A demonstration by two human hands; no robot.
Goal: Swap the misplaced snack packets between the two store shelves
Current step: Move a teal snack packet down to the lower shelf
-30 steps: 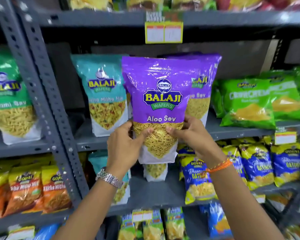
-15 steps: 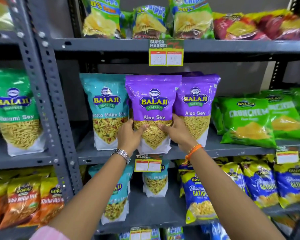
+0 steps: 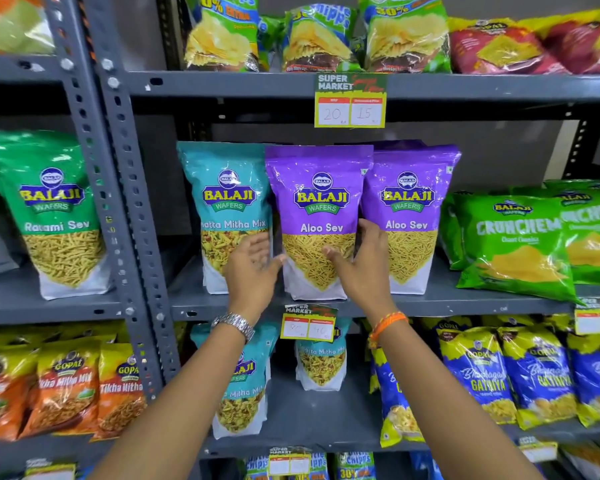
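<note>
A purple Balaji Aloo Sev packet stands upright on the middle shelf. It sits between a teal Khatta Mitha Mix packet and a second purple Aloo Sev packet. My right hand holds its right edge, thumb on the front and fingers slipped between the two purple packets. My left hand is blurred, fingers spread in front of the teal packet, with only the thumb near the purple packet's left edge. Two more teal Khatta Mitha Mix packets stand on the shelf below.
Green Crunchem bags lie at the right of the middle shelf. A green Ratlami Sev packet stands in the left bay, past the grey upright post. Price tags hang from the shelf edges. Blue Gathiya bags fill the lower right.
The purple packet went from held in front of the shelf to standing on it. My left hand has let go and spread its fingers; the view has tilted upward.
</note>
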